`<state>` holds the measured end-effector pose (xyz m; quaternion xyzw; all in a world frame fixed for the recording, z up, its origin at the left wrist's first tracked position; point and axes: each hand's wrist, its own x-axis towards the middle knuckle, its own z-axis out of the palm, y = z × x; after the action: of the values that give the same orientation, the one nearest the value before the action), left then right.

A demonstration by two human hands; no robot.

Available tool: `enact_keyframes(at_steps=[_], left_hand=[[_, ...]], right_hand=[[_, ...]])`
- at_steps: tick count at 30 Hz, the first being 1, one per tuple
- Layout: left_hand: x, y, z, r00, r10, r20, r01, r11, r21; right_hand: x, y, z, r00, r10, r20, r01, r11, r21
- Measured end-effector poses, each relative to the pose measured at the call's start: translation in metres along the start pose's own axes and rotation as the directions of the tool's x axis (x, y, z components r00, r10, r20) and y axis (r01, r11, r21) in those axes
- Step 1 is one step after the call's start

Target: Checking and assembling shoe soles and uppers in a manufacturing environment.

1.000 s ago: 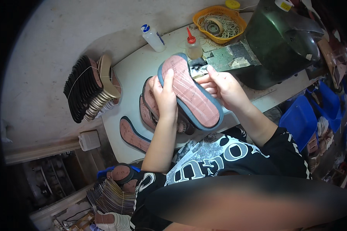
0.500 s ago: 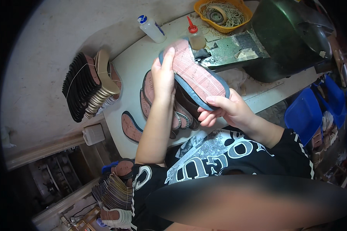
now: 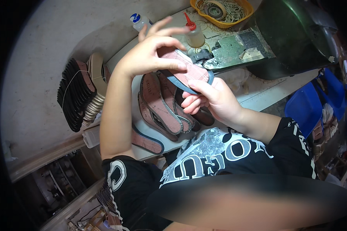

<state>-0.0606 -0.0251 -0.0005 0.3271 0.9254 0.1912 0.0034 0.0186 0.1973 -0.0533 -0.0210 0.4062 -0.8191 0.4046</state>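
Observation:
Up in front of me is a shoe insole (image 3: 199,73), pinkish with pale lines and a blue-grey edge band. My right hand (image 3: 218,101) grips its near end, thumb on the pink face and fingers curled beneath. My left hand (image 3: 144,56) bends over the other end, its thumb pressed on the face and a curved finger at the far edge, while other fingers point outward. That hand hides part of the insole. Below, several similar insoles (image 3: 158,102) are piled on the white table (image 3: 260,94), and one with a dark edge (image 3: 148,141) lies nearer me.
Behind the insole stands a green machine (image 3: 241,50). A red-tipped bottle (image 3: 196,36), a blue-capped bottle (image 3: 138,23) and a yellow basket (image 3: 223,23) of bands and a tape roll sit farther back. Tied bundles of black soles (image 3: 75,94) lean at left; blue chairs (image 3: 304,106) are at right.
My left hand has shifted left and turned, its fingers now lifted apart over the insole's far end. The insole has come slightly lower, exposing more of the pile.

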Motion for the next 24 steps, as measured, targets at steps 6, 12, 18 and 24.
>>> enact_keyframes(at_steps=[6, 12, 18, 24], left_hand=[[0.022, -0.009, -0.013, 0.859, -0.147, 0.49, 0.236, 0.964, -0.125], [0.013, -0.001, -0.019, 0.873, -0.145, 0.467, 0.219, 0.97, -0.109], [-0.008, 0.022, -0.014, 0.882, -0.225, 0.413, 0.315, 0.935, -0.162], [-0.018, 0.044, -0.011, 0.836, -0.38, 0.397, 0.467, 0.872, -0.149]], right_hand=[[0.008, -0.005, 0.006, 0.999, 0.044, -0.017, -0.044, 0.999, 0.019], [0.009, -0.012, 0.009, 0.995, 0.069, -0.075, -0.069, 0.998, -0.003], [0.009, -0.019, 0.005, 0.995, 0.086, -0.044, -0.087, 0.996, -0.025], [0.008, -0.024, 0.003, 0.996, 0.092, -0.021, -0.092, 0.996, -0.016]])
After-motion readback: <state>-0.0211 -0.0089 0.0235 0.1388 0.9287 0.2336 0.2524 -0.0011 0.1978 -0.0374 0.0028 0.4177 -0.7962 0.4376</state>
